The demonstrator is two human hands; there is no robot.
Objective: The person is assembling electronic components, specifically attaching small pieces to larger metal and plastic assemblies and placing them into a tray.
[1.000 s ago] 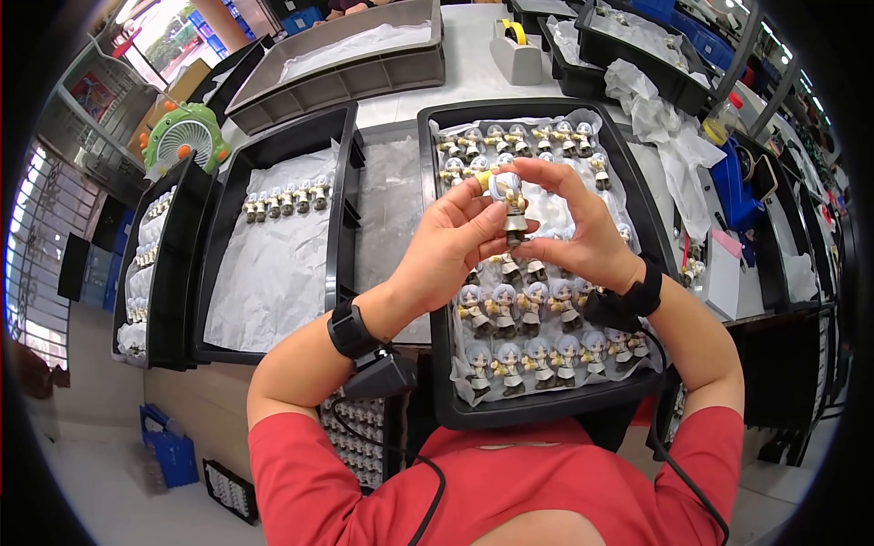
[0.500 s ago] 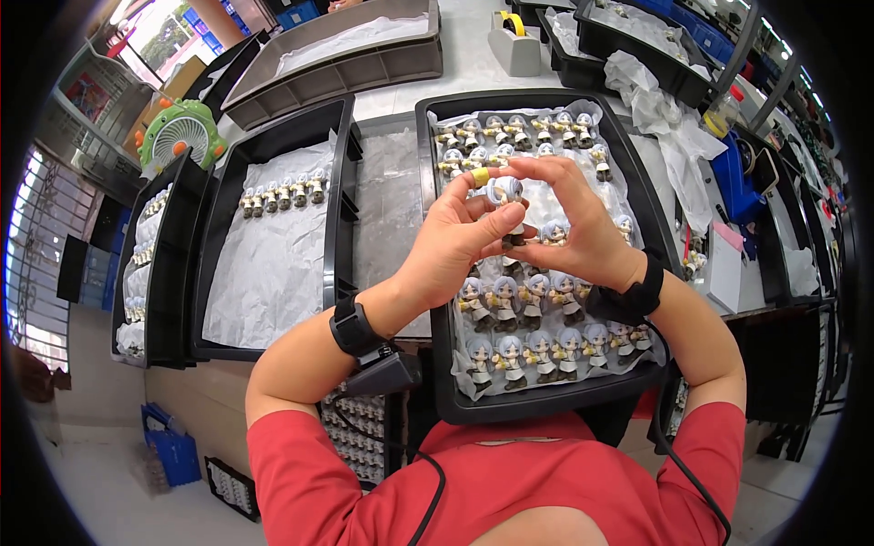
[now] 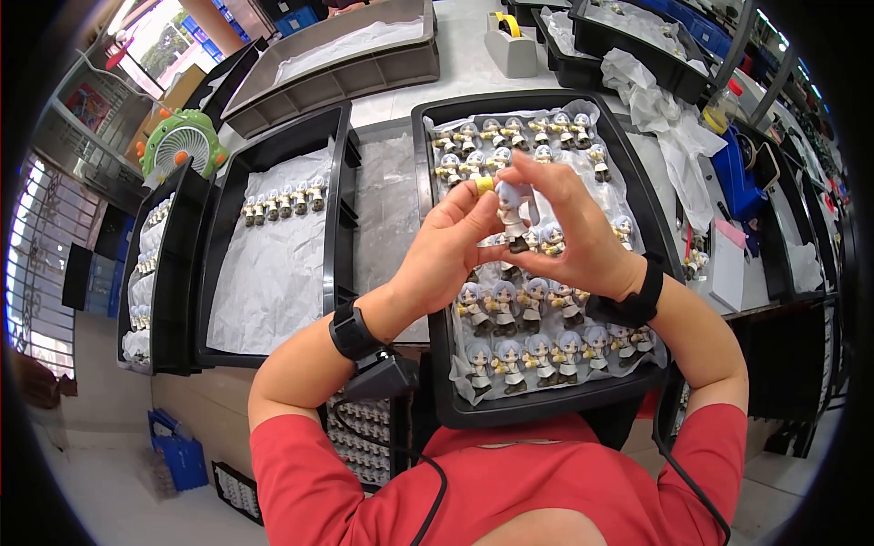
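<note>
Both hands meet above the black tray [image 3: 428,273] of small grey-haired figurines. The left hand [image 3: 446,250] and right hand [image 3: 574,237] together hold one figurine [image 3: 513,211] upright in the air, fingers of each closed around it from either side. A small yellow piece [image 3: 484,185] sits at the left fingertips, just beside the figurine's head. Below the hands, rows of like figurines [image 3: 537,350] stand on white paper in the tray. To the left lies a second tray [image 3: 205,300] with one short row of figurines [image 3: 282,202]. A green fan [image 3: 182,144] stands on the worktop [image 3: 473,68] beyond, and a tape dispenser [image 3: 510,41] farther back.
</note>
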